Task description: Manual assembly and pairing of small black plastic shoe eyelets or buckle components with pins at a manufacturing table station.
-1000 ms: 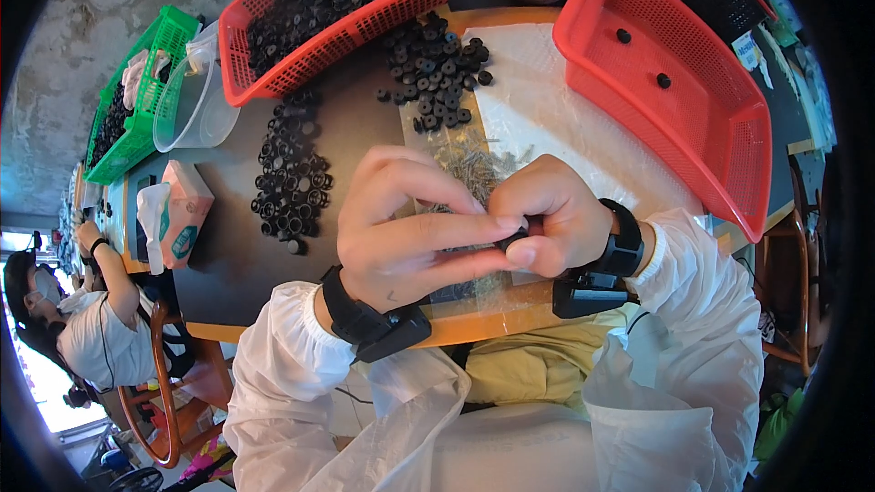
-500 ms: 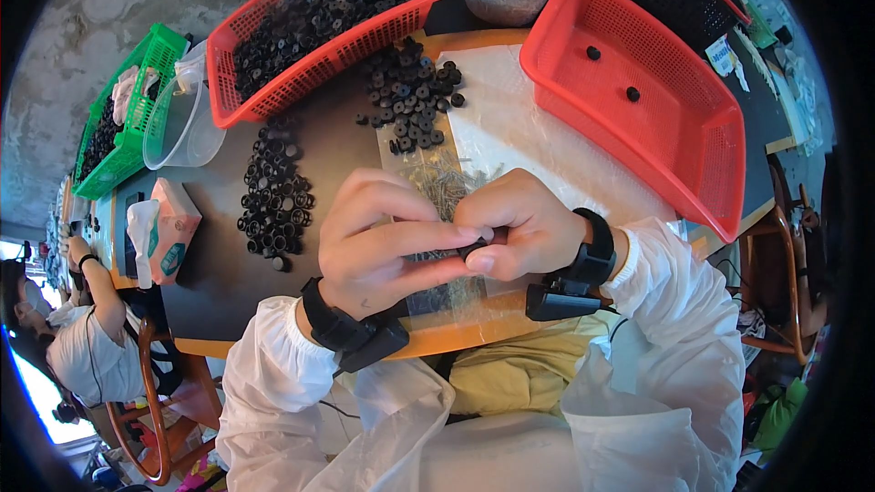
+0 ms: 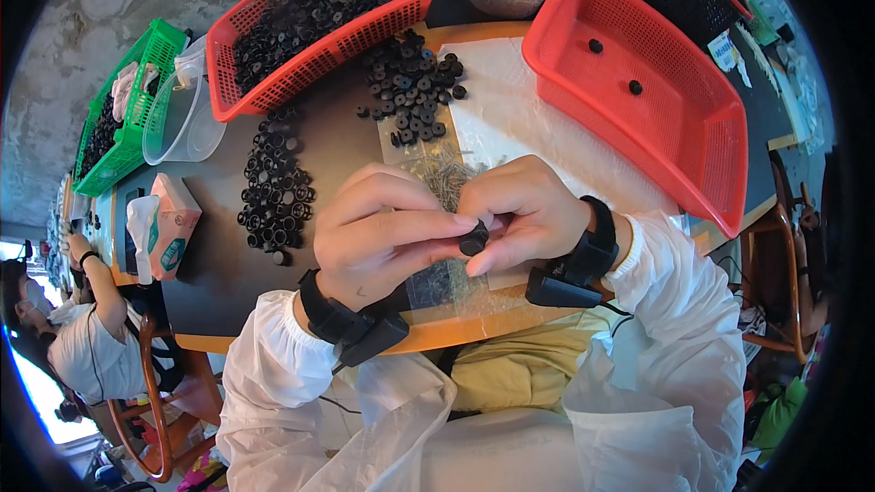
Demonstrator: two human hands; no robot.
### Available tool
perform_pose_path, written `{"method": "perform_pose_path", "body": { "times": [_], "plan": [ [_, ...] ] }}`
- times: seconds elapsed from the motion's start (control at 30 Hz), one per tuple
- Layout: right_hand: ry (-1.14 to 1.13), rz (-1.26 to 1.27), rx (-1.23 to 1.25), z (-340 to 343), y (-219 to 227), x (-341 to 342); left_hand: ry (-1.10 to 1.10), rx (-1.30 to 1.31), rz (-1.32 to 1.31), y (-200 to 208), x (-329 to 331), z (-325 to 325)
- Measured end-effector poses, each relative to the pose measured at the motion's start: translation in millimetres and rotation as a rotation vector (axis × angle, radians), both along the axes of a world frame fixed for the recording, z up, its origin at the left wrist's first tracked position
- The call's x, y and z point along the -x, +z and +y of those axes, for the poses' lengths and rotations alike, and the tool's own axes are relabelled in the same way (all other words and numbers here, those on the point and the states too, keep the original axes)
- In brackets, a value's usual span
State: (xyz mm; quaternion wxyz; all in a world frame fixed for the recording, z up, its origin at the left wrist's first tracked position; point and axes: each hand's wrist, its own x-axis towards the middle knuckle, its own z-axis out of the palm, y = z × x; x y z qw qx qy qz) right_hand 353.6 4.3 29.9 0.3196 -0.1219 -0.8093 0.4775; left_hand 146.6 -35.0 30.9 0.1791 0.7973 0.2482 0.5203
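Note:
Between my two hands, above the near part of the table, is a small black round cap-like part. My left hand pinches it from the left with thumb and fingertips. From the right, my right hand grips the same part, its thumb just below it. Thin metal pins lie in a loose heap on clear plastic just beyond my hands. Farther off is a pile of black washer-like discs. Black rings and caps are heaped on the dark tabletop to the left.
A red basket full of black discs stands at the back. On the right, another red basket holds two small black parts. A clear tub, green basket and tissue box surround the work area. A person sits far left.
The black part has turned in my fingers, so more of its round end shows. My right thumb has dropped lower and my right fingers have opened slightly.

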Motion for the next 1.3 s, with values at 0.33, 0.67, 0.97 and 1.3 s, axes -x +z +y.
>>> {"method": "perform_pose_path", "body": {
  "times": [0.33, 0.67, 0.97, 1.3],
  "plan": [
    [0.071, 0.067, 0.031, -2.7, 3.0, -0.1, -0.026, 0.010, 0.004, 1.2, -2.0, -1.6],
    [-0.065, 0.005, -0.099, -6.1, 8.3, -4.7, -0.016, -0.022, 0.028, 0.0, -1.9, -1.3],
    [0.002, 0.110, -0.150, -0.6, 1.1, -3.7, -0.036, -0.020, 0.015, 0.9, -3.3, -0.5],
    [-0.106, -0.015, -0.251, 4.5, 2.9, -1.8, -0.020, -0.034, 0.061, 0.2, -2.6, -0.4]
  ]
}}
